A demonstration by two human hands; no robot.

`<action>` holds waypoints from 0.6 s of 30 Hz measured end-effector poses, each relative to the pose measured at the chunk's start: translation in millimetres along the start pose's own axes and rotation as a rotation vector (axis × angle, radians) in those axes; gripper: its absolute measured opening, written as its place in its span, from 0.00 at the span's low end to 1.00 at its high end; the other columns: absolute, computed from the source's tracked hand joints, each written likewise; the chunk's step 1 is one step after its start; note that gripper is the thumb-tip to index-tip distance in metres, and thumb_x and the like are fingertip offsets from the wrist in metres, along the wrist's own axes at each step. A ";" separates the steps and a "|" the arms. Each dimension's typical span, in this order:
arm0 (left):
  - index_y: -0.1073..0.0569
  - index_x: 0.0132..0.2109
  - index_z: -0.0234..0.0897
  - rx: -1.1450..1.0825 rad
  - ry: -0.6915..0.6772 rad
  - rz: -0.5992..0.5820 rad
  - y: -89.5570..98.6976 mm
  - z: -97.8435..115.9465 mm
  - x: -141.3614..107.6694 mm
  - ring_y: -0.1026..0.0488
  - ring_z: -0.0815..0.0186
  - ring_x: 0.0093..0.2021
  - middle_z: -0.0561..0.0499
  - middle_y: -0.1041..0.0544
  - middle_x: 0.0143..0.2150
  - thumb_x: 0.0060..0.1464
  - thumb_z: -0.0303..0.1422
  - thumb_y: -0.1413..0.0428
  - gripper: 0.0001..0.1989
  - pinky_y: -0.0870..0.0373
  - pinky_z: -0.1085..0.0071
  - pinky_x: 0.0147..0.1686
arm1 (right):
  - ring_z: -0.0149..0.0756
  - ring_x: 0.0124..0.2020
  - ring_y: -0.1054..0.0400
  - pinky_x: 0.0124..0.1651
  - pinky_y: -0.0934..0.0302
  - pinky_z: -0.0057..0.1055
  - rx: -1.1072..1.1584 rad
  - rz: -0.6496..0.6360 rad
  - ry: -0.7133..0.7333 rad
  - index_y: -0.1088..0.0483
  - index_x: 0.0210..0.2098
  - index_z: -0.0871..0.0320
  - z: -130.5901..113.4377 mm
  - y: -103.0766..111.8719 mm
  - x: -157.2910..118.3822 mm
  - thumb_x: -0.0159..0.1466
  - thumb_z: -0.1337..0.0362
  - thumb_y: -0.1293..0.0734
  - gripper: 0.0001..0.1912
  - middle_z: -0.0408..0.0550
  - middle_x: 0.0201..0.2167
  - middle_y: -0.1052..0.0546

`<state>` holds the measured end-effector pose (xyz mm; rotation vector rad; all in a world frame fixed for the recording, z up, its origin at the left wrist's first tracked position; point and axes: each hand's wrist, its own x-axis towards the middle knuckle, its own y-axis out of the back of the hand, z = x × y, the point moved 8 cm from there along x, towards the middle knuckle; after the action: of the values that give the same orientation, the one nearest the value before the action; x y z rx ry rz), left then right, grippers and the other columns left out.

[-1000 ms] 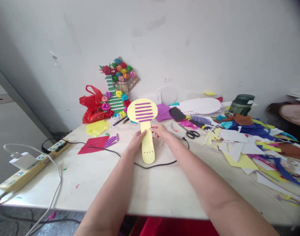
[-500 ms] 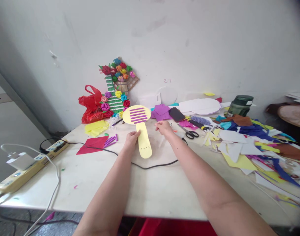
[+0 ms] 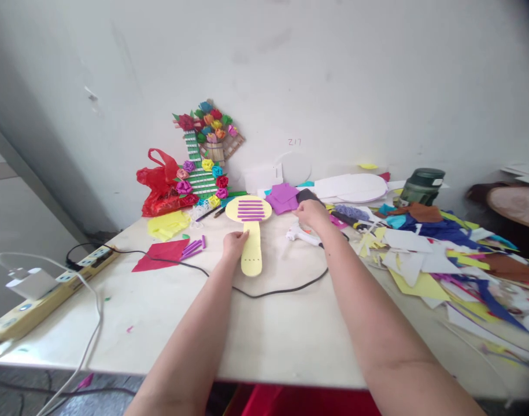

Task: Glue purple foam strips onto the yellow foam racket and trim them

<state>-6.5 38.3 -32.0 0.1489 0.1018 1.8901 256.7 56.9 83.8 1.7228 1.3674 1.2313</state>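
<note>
My left hand (image 3: pixel 235 245) is closed on the handle of a yellow paddle-shaped cutout (image 3: pixel 252 254). Several purple strips (image 3: pixel 251 210) lie in rows across its round head, and a line of small dark holes runs near the handle's lower end. My right hand (image 3: pixel 311 215) is closed, fingertips pressed together, beside the purple paper (image 3: pixel 284 198) and in front of a dark phone-like object (image 3: pixel 306 195). What those fingers hold, if anything, is hidden. Just below them a white glue gun (image 3: pixel 302 235) lies on the table, partly covered by my wrist.
Loose purple rolls (image 3: pixel 192 249) rest on red paper (image 3: pixel 160 256) at left. A black cable (image 3: pixel 264 295) crosses the table from a power strip (image 3: pixel 51 306). Paper scraps (image 3: pixel 415 260) and a green jar (image 3: pixel 422 186) are at right; a flower-decorated guitar shape (image 3: pixel 203 180) leans at the back.
My right hand has moved right and away from me, toward the phone-like object. The cutout has turned more upright and its head has shifted right. The glue gun shows more clearly.
</note>
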 end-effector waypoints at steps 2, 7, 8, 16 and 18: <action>0.24 0.25 0.34 0.062 -0.011 0.051 2.5 1.8 1.2 0.28 0.60 0.28 0.47 0.26 0.21 0.41 0.37 0.39 0.09 0.37 0.71 0.25 | 0.44 0.40 0.30 0.38 0.41 0.33 -0.138 -0.060 -0.029 0.25 0.31 0.58 6.5 4.3 -0.7 0.54 0.62 0.35 0.09 0.56 0.36 0.23; 0.24 0.27 0.35 0.013 -0.004 0.026 0.2 1.9 4.0 0.28 0.61 0.27 0.49 0.27 0.20 0.37 0.36 0.36 0.10 0.36 0.71 0.27 | 0.46 0.43 0.31 0.40 0.39 0.35 -0.250 -0.308 -0.120 0.25 0.35 0.58 28.2 -8.0 -4.0 0.46 0.62 0.28 0.16 0.57 0.41 0.24; 0.24 0.30 0.34 0.000 0.015 -0.002 -1.2 0.8 4.0 0.28 0.61 0.27 0.49 0.27 0.20 0.35 0.35 0.35 0.12 0.36 0.70 0.28 | 0.46 0.43 0.30 0.40 0.39 0.35 -0.249 -0.351 -0.126 0.25 0.35 0.58 31.0 -12.4 -5.3 0.45 0.61 0.28 0.17 0.57 0.41 0.24; 0.35 0.55 0.30 -0.013 0.032 -0.157 -11.0 5.9 -6.2 0.30 0.66 0.24 0.56 0.30 0.22 0.29 0.27 0.33 0.41 0.33 0.70 0.29 | 0.48 0.47 0.32 0.43 0.38 0.38 -0.245 -0.476 -0.086 0.31 0.47 0.59 34.7 -53.2 -7.3 0.43 0.64 0.27 0.30 0.58 0.49 0.28; 0.38 0.58 0.31 -0.010 0.003 -0.132 -9.9 8.1 -7.2 0.30 0.66 0.25 0.57 0.31 0.22 0.29 0.27 0.33 0.44 0.33 0.69 0.31 | 0.48 0.47 0.32 0.43 0.38 0.36 -0.231 -0.452 -0.063 0.32 0.48 0.60 35.7 -61.4 -4.2 0.43 0.68 0.28 0.31 0.59 0.50 0.29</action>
<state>6.3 34.7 -25.8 0.1291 0.1016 1.7593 265.6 73.0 15.1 1.1995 1.4147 1.0217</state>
